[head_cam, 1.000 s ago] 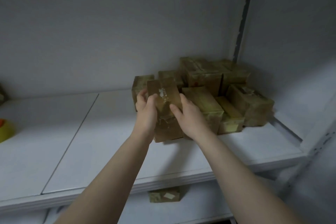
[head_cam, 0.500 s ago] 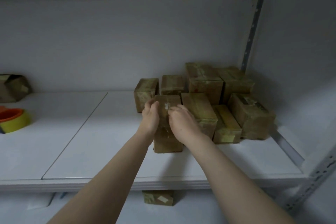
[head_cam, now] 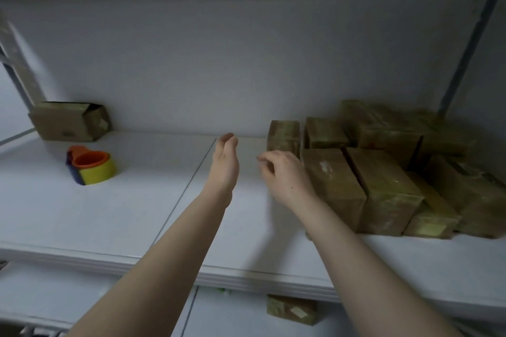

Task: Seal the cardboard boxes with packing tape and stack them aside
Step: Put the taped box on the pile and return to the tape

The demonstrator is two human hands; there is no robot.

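Your left grip [head_cam: 226, 163] is empty, fingers straight and together, edge-on above the white shelf [head_cam: 131, 216]. Your right grip [head_cam: 286, 174] is empty too, fingers loosely curled, just beside the taped brown cardboard box with a white scuff [head_cam: 332, 183]. I cannot tell if it touches. That box stands at the front-left of the cluster of sealed brown boxes [head_cam: 388, 134], packed tight towards the right wall, likely so the pile braces itself. The yellow tape roll on its orange dispenser [head_cam: 93, 168] and an open-flapped cardboard box on its side [head_cam: 69, 120] lie well apart to your left — probably your next pair.
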